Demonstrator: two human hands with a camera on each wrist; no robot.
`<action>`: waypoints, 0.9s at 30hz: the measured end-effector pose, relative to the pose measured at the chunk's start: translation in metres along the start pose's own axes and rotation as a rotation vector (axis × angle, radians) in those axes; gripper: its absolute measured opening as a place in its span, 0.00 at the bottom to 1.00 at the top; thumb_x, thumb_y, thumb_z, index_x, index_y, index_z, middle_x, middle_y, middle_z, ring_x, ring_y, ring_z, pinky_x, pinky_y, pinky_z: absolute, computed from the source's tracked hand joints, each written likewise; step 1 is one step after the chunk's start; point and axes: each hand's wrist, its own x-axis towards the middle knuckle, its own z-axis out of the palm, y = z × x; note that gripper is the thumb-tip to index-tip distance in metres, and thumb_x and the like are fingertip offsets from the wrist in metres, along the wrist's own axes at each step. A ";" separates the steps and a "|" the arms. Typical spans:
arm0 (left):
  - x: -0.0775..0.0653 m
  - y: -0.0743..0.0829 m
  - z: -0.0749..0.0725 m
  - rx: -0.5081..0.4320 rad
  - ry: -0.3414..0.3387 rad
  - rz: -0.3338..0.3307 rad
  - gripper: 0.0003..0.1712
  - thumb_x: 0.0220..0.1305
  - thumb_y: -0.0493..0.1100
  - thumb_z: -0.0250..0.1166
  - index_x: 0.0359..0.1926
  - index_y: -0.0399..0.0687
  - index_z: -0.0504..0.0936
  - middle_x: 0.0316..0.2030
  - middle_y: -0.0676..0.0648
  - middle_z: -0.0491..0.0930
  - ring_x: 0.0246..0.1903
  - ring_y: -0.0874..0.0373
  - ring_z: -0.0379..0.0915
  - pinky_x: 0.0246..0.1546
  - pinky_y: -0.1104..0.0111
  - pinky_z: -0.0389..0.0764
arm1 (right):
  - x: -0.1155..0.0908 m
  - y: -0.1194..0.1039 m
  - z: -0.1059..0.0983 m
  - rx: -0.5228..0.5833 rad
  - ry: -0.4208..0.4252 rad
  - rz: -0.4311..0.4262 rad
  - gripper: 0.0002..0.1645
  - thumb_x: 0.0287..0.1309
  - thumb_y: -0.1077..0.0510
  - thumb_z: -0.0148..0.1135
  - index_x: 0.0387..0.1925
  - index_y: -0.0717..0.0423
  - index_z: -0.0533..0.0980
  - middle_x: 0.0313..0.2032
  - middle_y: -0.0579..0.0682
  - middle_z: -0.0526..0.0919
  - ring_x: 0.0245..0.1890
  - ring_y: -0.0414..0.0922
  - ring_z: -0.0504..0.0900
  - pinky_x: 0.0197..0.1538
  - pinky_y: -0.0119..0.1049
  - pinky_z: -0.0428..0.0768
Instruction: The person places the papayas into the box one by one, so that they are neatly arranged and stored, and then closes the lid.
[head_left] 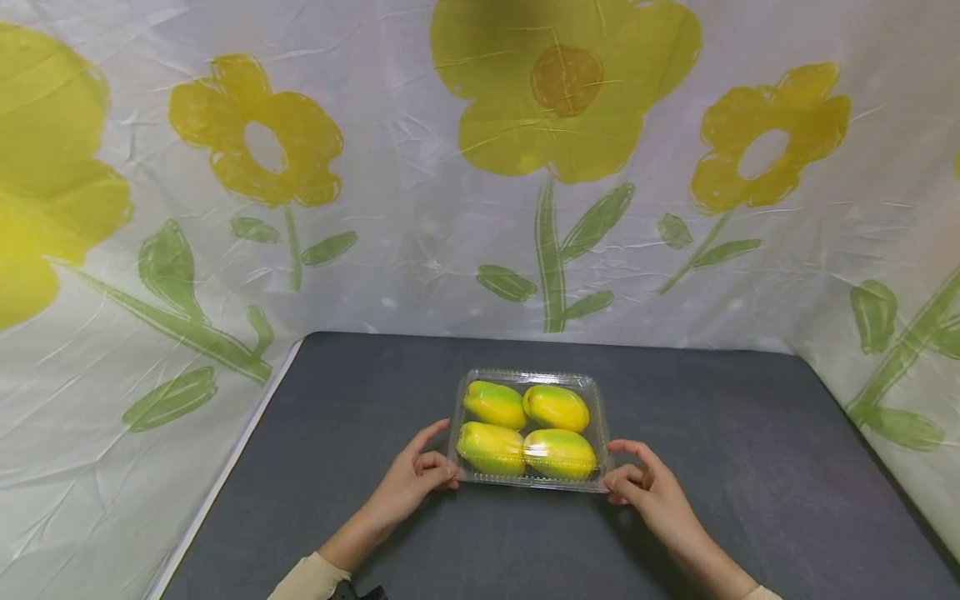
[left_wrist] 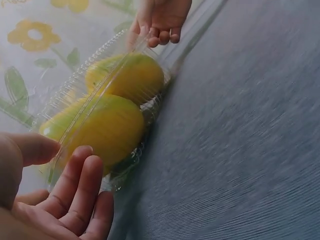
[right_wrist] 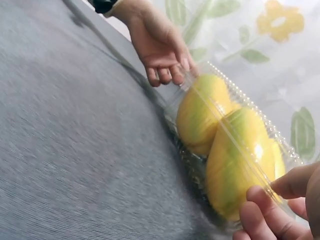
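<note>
A clear plastic clamshell box point(head_left: 531, 484) holds several yellow-green mangoes point(head_left: 560, 454), set in two rows. Its lid is down, and the lid and base rims meet along the near edge. At the box's near left corner, my left hand point(head_left: 411, 479) pinches the rim between thumb and fingers. My right hand point(head_left: 651, 493) pinches the rim at the near right corner, its index finger reaching along the side. Both wrist views show thumb and fingertips at the rim, with the mangoes point(left_wrist: 107, 130) seen through the plastic. The box's underside is hidden.
The dark grey table point(head_left: 360, 383) lies under the box. A pale cloth backdrop point(head_left: 420, 250) printed with yellow flowers rises behind the table and along both sides. A dark band point(right_wrist: 103, 5) circles the left wrist.
</note>
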 end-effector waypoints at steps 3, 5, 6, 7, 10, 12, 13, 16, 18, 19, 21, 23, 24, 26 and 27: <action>0.010 0.000 -0.003 0.055 -0.004 0.063 0.42 0.71 0.41 0.61 0.78 0.51 0.50 0.41 0.35 0.84 0.42 0.46 0.84 0.47 0.67 0.85 | 0.008 0.000 0.000 -0.026 0.027 -0.035 0.30 0.66 0.62 0.60 0.67 0.60 0.64 0.35 0.56 0.87 0.35 0.43 0.86 0.40 0.36 0.85; 0.017 0.000 -0.005 0.098 0.002 0.102 0.40 0.71 0.40 0.59 0.78 0.48 0.51 0.42 0.32 0.84 0.42 0.44 0.84 0.46 0.68 0.85 | 0.014 0.001 0.000 -0.044 0.049 -0.053 0.29 0.66 0.62 0.60 0.67 0.60 0.66 0.35 0.57 0.88 0.33 0.44 0.86 0.39 0.36 0.85; 0.020 0.001 -0.005 0.108 0.006 0.116 0.40 0.72 0.40 0.59 0.78 0.47 0.51 0.42 0.30 0.83 0.42 0.43 0.84 0.45 0.68 0.85 | 0.017 0.002 0.000 -0.049 0.060 -0.059 0.29 0.66 0.63 0.60 0.67 0.59 0.67 0.35 0.58 0.88 0.33 0.44 0.86 0.39 0.36 0.85; 0.024 0.001 -0.006 0.115 0.009 0.124 0.39 0.72 0.39 0.58 0.78 0.46 0.51 0.42 0.30 0.83 0.42 0.43 0.84 0.45 0.68 0.85 | 0.020 0.002 -0.001 -0.066 0.066 -0.066 0.29 0.66 0.62 0.60 0.67 0.59 0.67 0.35 0.58 0.88 0.32 0.44 0.86 0.39 0.36 0.85; 0.035 0.002 -0.007 0.118 0.014 0.130 0.38 0.73 0.39 0.57 0.78 0.46 0.51 0.41 0.30 0.84 0.40 0.45 0.84 0.45 0.68 0.85 | 0.029 0.003 -0.004 -0.095 0.083 -0.078 0.29 0.67 0.61 0.60 0.68 0.57 0.67 0.35 0.57 0.88 0.31 0.44 0.85 0.38 0.36 0.85; 0.043 0.002 -0.008 0.113 0.016 0.122 0.39 0.73 0.40 0.57 0.78 0.47 0.51 0.41 0.30 0.84 0.40 0.46 0.84 0.45 0.67 0.85 | 0.035 0.002 -0.007 -0.112 0.086 -0.084 0.29 0.67 0.60 0.60 0.68 0.57 0.67 0.36 0.58 0.88 0.30 0.44 0.85 0.38 0.36 0.85; 0.046 0.001 -0.008 0.115 0.015 0.120 0.38 0.73 0.40 0.57 0.78 0.47 0.50 0.42 0.30 0.84 0.40 0.46 0.84 0.45 0.66 0.85 | 0.038 0.002 -0.008 -0.126 0.088 -0.086 0.30 0.68 0.59 0.60 0.69 0.57 0.67 0.36 0.59 0.88 0.30 0.44 0.85 0.38 0.36 0.85; 0.057 0.002 -0.010 0.118 0.011 0.105 0.38 0.74 0.40 0.56 0.78 0.49 0.50 0.43 0.30 0.84 0.41 0.43 0.84 0.47 0.64 0.85 | 0.048 0.002 -0.012 -0.135 0.098 -0.080 0.30 0.68 0.57 0.60 0.69 0.55 0.67 0.38 0.62 0.88 0.30 0.44 0.85 0.37 0.36 0.85; 0.063 0.003 -0.011 0.126 0.017 0.092 0.38 0.74 0.40 0.56 0.78 0.50 0.51 0.44 0.31 0.84 0.42 0.42 0.84 0.48 0.62 0.85 | 0.054 0.002 -0.014 -0.142 0.101 -0.073 0.30 0.68 0.56 0.60 0.69 0.54 0.67 0.39 0.63 0.88 0.31 0.45 0.85 0.38 0.36 0.85; 0.065 0.004 -0.011 0.129 0.019 0.085 0.37 0.74 0.40 0.55 0.78 0.51 0.51 0.44 0.31 0.84 0.43 0.41 0.84 0.49 0.60 0.85 | 0.057 0.001 -0.015 -0.143 0.100 -0.071 0.30 0.68 0.56 0.60 0.69 0.53 0.67 0.39 0.63 0.87 0.31 0.46 0.85 0.38 0.37 0.85; 0.068 0.006 -0.012 0.147 0.028 0.069 0.37 0.74 0.40 0.56 0.78 0.52 0.51 0.45 0.32 0.85 0.43 0.42 0.84 0.50 0.59 0.84 | 0.061 0.001 -0.017 -0.141 0.097 -0.068 0.30 0.68 0.55 0.60 0.69 0.53 0.67 0.40 0.64 0.87 0.32 0.46 0.86 0.39 0.37 0.85; 0.071 0.008 -0.013 0.161 0.039 0.061 0.37 0.74 0.41 0.56 0.78 0.52 0.51 0.45 0.34 0.85 0.42 0.44 0.84 0.50 0.58 0.84 | 0.065 0.002 -0.018 -0.141 0.093 -0.071 0.30 0.68 0.55 0.60 0.70 0.53 0.67 0.40 0.65 0.87 0.32 0.46 0.85 0.39 0.36 0.85; 0.072 0.009 -0.013 0.162 0.040 0.058 0.38 0.74 0.41 0.57 0.78 0.52 0.52 0.45 0.34 0.85 0.42 0.45 0.85 0.50 0.58 0.84 | 0.066 0.002 -0.019 -0.139 0.094 -0.074 0.30 0.68 0.55 0.60 0.69 0.53 0.67 0.40 0.65 0.87 0.32 0.45 0.85 0.38 0.36 0.85; 0.074 0.010 -0.013 0.167 0.043 0.061 0.38 0.73 0.42 0.57 0.78 0.52 0.52 0.44 0.34 0.85 0.41 0.47 0.85 0.50 0.57 0.84 | 0.068 0.002 -0.019 -0.139 0.095 -0.082 0.30 0.68 0.55 0.60 0.69 0.54 0.67 0.40 0.66 0.87 0.31 0.44 0.85 0.38 0.36 0.85; 0.075 0.010 -0.013 0.169 0.045 0.063 0.38 0.73 0.42 0.58 0.78 0.52 0.52 0.44 0.34 0.85 0.41 0.48 0.85 0.50 0.57 0.84 | 0.069 0.002 -0.020 -0.139 0.096 -0.086 0.30 0.68 0.55 0.60 0.69 0.54 0.67 0.40 0.66 0.87 0.31 0.44 0.84 0.38 0.36 0.85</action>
